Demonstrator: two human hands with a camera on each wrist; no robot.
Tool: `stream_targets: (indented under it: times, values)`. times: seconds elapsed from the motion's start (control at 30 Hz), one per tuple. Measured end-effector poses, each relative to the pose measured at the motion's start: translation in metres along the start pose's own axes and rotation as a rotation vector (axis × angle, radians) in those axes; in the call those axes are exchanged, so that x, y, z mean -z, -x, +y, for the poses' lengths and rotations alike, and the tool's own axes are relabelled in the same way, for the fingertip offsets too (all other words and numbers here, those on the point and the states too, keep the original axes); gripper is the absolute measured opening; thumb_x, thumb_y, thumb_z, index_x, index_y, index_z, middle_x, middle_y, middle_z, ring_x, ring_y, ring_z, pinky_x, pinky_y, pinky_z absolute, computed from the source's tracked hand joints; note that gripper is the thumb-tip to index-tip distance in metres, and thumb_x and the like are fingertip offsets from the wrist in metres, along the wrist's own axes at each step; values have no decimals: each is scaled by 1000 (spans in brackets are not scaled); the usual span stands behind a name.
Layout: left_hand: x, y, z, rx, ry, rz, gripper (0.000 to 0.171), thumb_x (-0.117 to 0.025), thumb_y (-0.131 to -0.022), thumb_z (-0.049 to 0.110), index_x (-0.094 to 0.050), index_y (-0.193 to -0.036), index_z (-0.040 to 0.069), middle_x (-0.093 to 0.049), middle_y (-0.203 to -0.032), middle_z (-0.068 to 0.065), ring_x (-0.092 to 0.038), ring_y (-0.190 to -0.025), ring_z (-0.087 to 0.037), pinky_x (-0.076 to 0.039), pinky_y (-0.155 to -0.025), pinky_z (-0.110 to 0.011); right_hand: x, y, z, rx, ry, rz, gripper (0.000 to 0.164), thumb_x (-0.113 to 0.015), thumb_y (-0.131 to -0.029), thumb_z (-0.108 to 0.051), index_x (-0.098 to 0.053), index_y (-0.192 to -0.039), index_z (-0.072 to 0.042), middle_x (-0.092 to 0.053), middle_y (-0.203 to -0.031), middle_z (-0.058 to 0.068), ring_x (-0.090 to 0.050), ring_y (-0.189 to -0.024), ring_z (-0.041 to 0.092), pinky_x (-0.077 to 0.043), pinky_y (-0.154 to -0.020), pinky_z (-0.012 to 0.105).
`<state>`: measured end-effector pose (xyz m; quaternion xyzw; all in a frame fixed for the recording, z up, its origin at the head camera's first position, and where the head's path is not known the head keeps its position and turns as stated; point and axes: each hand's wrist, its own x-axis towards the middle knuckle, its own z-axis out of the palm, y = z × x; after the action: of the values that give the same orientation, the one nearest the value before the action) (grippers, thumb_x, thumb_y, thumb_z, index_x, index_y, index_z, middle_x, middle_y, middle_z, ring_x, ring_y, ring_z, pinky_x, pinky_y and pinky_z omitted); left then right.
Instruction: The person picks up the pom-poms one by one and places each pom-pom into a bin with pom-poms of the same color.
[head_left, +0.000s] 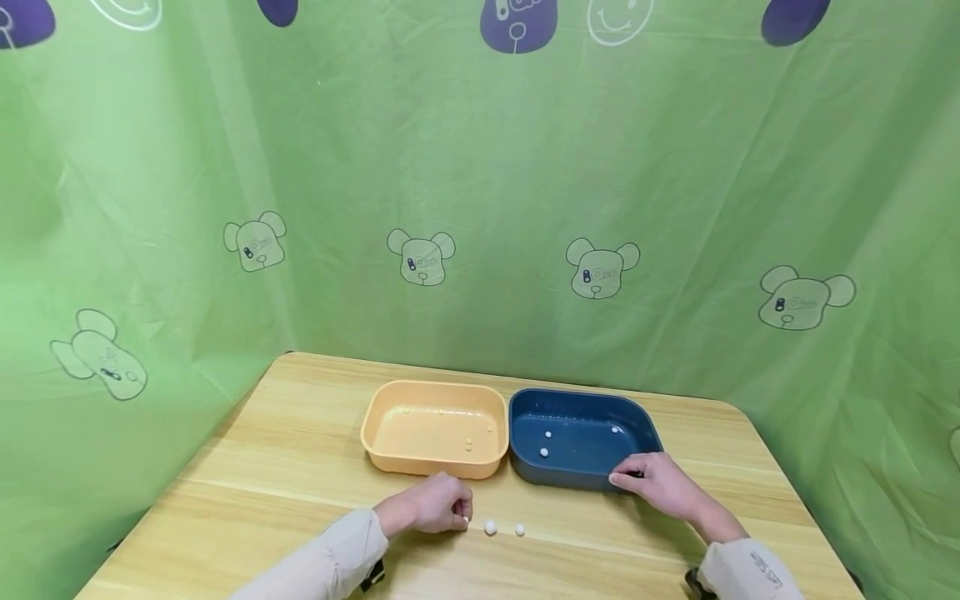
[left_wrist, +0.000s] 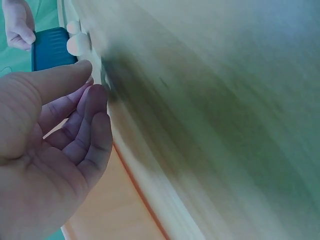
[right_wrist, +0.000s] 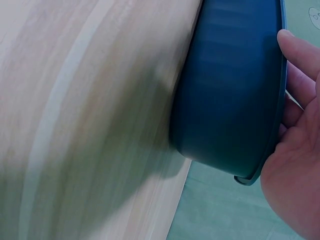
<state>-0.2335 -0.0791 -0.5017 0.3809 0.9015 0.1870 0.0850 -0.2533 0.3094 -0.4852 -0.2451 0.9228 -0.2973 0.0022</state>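
My left hand (head_left: 442, 502) is low over the table in front of the yellow basin (head_left: 375, 460). Its thumb and fingertips pinch a small white ball (head_left: 466, 520), which is mostly hidden. Just right of it, a larger white ball (head_left: 491, 527) and a smaller white ball (head_left: 520, 529) lie on the wood. My right hand (head_left: 663, 485) grips the near right rim of the blue basin (head_left: 558, 477); in the right wrist view the thumb (right_wrist: 295, 47) lies on the rim outside and the fingers reach behind it. Several small white balls lie inside the blue basin.
Both basins stand side by side on a wooden table (head_left: 285, 433). Several tiny yellowish balls (head_left: 468, 446) lie in the yellow one. A green patterned curtain (head_left: 495, 167) hangs behind the table and at both sides.
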Motion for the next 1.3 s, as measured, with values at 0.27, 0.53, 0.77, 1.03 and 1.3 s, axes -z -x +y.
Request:
stream_targets:
  times: [0.27,0.53,0.77,1.03,1.3]
  values:
    - [5,0,2,-8,43,22,10,-71,-81,12,-65,-76,18,-53,-68,17,-49,-64,3,-42,-62,-13,-1,0,0,2,3,2,14,-64,-90,-31,-74,-87,-20,-67,-83,-11,-61,-78,6,-50,-66,26]
    - [11,-3,8,-50,64,61,12,-69,-83,12,-63,-75,17,-52,-68,17,-47,-62,3,-41,-60,-13,-1,0,2,7,12,8,14,-65,-90,-31,-74,-87,-20,-67,-83,-12,-61,-77,5,-50,-66,26]
    - [14,-5,15,-7,111,60,9,-68,-86,17,-62,-79,19,-52,-71,16,-48,-64,1,-42,-61,-15,-1,-1,2,3,16,7,15,-64,-89,-32,-74,-87,-21,-66,-82,-13,-60,-77,5,-50,-66,26]
    - [16,-10,21,3,164,80,5,-65,-88,15,-62,-85,16,-56,-77,14,-51,-70,1,-45,-67,-16,0,0,1,-2,23,15,14,-65,-89,-31,-73,-87,-21,-66,-82,-14,-60,-78,5,-50,-67,26]
    - [16,-17,21,2,183,97,7,-61,-92,17,-59,-85,18,-54,-77,15,-51,-70,0,-44,-66,-16,0,0,0,5,25,14,15,-64,-90,-32,-73,-86,-21,-65,-82,-14,-60,-77,5,-49,-66,26]
